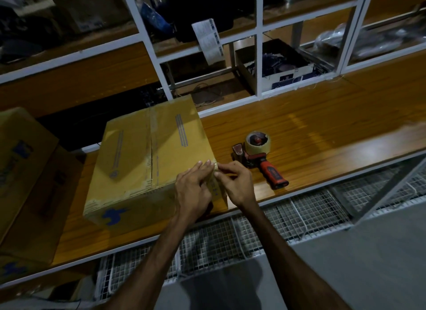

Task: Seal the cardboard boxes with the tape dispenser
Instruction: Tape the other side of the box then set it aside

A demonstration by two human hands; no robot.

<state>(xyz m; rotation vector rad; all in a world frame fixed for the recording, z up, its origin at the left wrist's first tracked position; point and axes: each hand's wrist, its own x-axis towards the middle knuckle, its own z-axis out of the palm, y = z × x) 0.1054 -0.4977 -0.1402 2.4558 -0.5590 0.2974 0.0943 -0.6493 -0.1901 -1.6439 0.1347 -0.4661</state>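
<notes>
1. The left hand (pixel 192 187), just below the frame's centre, lies flat on the near right corner of the cardboard box (pixel 149 162), fingers straight and pressing.
2. The right hand (pixel 238 185), touching the same corner from the right, has curled fingers pinching at the edge; what it pinches is too small to tell.
3. The box sits centre-left on the wooden shelf (pixel 322 129).
4. The tape dispenser (pixel 259 157) lies right of the box, apart from it.
5. Another box (pixel 20 171) fills the left edge.
</notes>
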